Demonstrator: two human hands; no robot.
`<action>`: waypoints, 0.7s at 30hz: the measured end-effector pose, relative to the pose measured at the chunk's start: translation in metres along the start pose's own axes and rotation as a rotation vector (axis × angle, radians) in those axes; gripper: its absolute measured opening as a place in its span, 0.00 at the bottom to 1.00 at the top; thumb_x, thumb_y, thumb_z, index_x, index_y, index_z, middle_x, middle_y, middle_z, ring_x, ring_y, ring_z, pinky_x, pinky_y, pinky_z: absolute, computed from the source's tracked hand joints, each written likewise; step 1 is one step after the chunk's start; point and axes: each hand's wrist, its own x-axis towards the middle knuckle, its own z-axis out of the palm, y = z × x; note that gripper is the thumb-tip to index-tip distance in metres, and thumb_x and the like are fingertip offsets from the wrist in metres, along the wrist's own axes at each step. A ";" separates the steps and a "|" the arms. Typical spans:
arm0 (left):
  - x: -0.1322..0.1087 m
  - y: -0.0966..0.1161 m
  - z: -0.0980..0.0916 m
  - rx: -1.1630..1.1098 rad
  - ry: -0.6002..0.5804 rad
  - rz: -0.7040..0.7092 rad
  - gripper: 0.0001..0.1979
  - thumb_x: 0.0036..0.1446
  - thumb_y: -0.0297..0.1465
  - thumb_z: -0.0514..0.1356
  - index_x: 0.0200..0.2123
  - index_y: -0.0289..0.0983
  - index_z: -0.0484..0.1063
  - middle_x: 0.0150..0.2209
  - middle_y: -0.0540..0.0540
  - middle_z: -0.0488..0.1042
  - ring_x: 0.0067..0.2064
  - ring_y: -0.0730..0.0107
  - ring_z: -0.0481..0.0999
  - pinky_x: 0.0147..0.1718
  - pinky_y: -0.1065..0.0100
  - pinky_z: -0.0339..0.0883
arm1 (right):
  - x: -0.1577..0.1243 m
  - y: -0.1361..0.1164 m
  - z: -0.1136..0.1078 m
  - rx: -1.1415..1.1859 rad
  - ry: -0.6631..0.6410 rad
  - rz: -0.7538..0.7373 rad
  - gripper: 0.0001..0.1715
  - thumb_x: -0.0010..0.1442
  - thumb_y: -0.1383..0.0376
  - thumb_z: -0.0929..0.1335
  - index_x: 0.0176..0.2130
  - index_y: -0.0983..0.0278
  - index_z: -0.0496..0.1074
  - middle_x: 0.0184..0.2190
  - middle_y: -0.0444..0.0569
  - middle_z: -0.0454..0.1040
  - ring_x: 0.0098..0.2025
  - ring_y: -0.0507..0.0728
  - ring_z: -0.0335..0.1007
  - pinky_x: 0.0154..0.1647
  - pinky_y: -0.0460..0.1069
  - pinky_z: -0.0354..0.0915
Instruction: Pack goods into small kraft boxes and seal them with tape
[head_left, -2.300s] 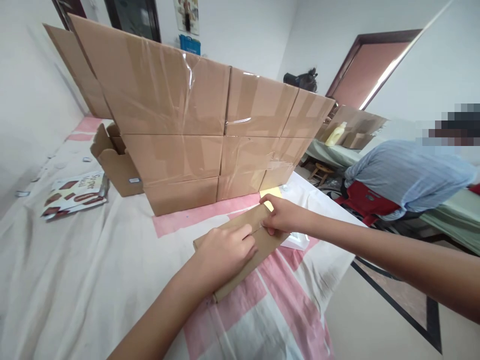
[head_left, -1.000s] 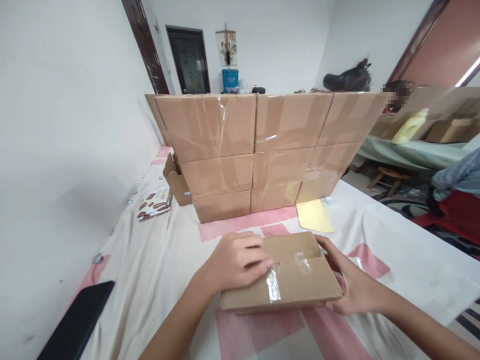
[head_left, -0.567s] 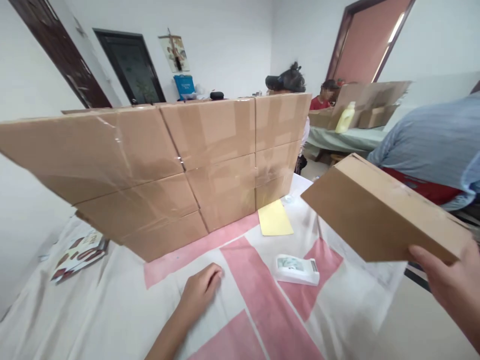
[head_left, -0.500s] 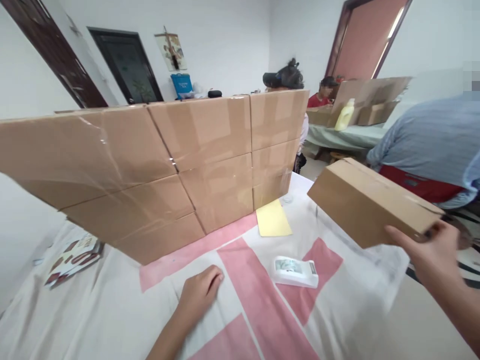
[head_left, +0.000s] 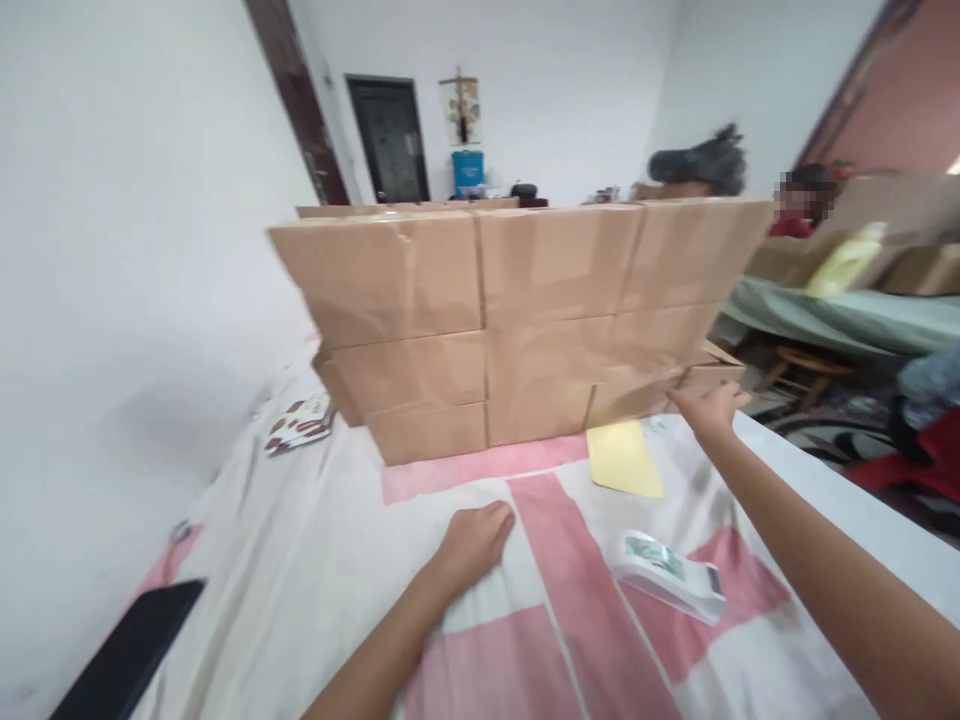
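Brown cardboard box [head_left: 705, 374] is at the R end of the carton wall [head_left: 551, 265]; R hand [head_left: 709, 410] spread against it, can't tell if gripping. L hand [head_left: 476, 540] loosely curled on cloth [head_left: 300, 570], nothing visible in it. Step in hand: prob. placing the box; letting go calls for stable support, fingers clear.

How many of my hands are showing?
2: your left hand on the tablecloth, your right hand at the box by the right end of the cardboard wall.
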 end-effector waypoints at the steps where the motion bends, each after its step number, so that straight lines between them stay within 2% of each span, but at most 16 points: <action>1: -0.002 -0.001 -0.002 -0.036 0.017 0.002 0.12 0.65 0.30 0.50 0.44 0.44 0.71 0.42 0.47 0.80 0.42 0.62 0.79 0.42 0.64 0.67 | -0.016 -0.029 0.009 0.048 0.042 -0.040 0.48 0.57 0.53 0.67 0.64 0.79 0.50 0.60 0.79 0.54 0.63 0.76 0.55 0.55 0.65 0.65; 3: -0.010 -0.008 -0.010 -0.113 0.059 0.005 0.15 0.62 0.25 0.50 0.47 0.45 0.71 0.44 0.49 0.80 0.43 0.66 0.79 0.44 0.67 0.68 | -0.064 -0.091 0.027 0.195 0.025 -0.202 0.36 0.56 0.57 0.68 0.59 0.72 0.59 0.54 0.67 0.64 0.58 0.70 0.61 0.55 0.62 0.65; 4: -0.017 -0.014 -0.016 -0.148 0.084 0.003 0.16 0.60 0.24 0.51 0.47 0.45 0.71 0.44 0.50 0.80 0.43 0.67 0.78 0.44 0.68 0.68 | -0.094 -0.124 0.034 0.292 -0.042 -0.317 0.31 0.56 0.58 0.68 0.55 0.69 0.63 0.49 0.61 0.68 0.53 0.67 0.66 0.52 0.61 0.67; 7: -0.041 -0.048 -0.046 -0.224 0.187 -0.051 0.13 0.59 0.24 0.52 0.40 0.42 0.73 0.41 0.49 0.80 0.42 0.66 0.78 0.44 0.66 0.68 | -0.196 -0.220 0.053 0.520 -0.448 -0.604 0.17 0.60 0.60 0.67 0.48 0.63 0.68 0.41 0.52 0.71 0.40 0.59 0.70 0.44 0.54 0.70; 9: -0.058 -0.081 -0.070 -0.263 0.279 -0.122 0.11 0.60 0.26 0.53 0.38 0.41 0.75 0.40 0.46 0.80 0.42 0.64 0.77 0.45 0.63 0.68 | -0.257 -0.278 0.068 0.636 -0.706 -0.710 0.17 0.60 0.63 0.67 0.50 0.61 0.69 0.45 0.51 0.73 0.39 0.57 0.72 0.42 0.51 0.71; 10: -0.065 -0.098 -0.082 -0.285 0.332 -0.163 0.10 0.61 0.27 0.54 0.39 0.40 0.75 0.40 0.45 0.80 0.42 0.63 0.77 0.46 0.61 0.68 | -0.281 -0.305 0.078 0.680 -0.803 -0.708 0.22 0.60 0.64 0.67 0.54 0.61 0.68 0.49 0.52 0.73 0.37 0.55 0.72 0.42 0.51 0.71; 12: -0.074 -0.131 -0.101 -0.342 0.445 -0.245 0.09 0.64 0.32 0.56 0.43 0.38 0.75 0.41 0.44 0.79 0.43 0.63 0.77 0.48 0.58 0.69 | -0.315 -0.353 0.104 0.715 -0.947 -0.590 0.37 0.59 0.65 0.68 0.66 0.61 0.57 0.54 0.54 0.72 0.32 0.52 0.72 0.41 0.50 0.72; 14: -0.077 -0.155 -0.111 -0.407 0.568 -0.323 0.12 0.66 0.37 0.56 0.46 0.36 0.73 0.42 0.44 0.78 0.44 0.63 0.77 0.48 0.56 0.70 | -0.329 -0.394 0.135 0.738 -1.003 -0.333 0.47 0.59 0.64 0.69 0.71 0.61 0.47 0.54 0.56 0.72 0.29 0.51 0.71 0.35 0.49 0.72; 17: -0.076 -0.171 -0.114 -0.492 0.728 -0.401 0.16 0.67 0.40 0.55 0.49 0.35 0.71 0.47 0.43 0.76 0.48 0.63 0.76 0.51 0.54 0.70 | -0.326 -0.439 0.179 0.779 -0.970 0.042 0.49 0.61 0.60 0.67 0.72 0.63 0.41 0.48 0.56 0.75 0.27 0.53 0.72 0.26 0.47 0.69; 21: -0.075 -0.172 -0.110 -0.564 0.780 -0.413 0.13 0.66 0.35 0.56 0.51 0.36 0.69 0.43 0.44 0.76 0.43 0.66 0.76 0.48 0.58 0.70 | -0.310 -0.468 0.219 0.837 -0.815 0.198 0.48 0.65 0.62 0.62 0.72 0.63 0.31 0.50 0.57 0.73 0.36 0.52 0.76 0.27 0.43 0.69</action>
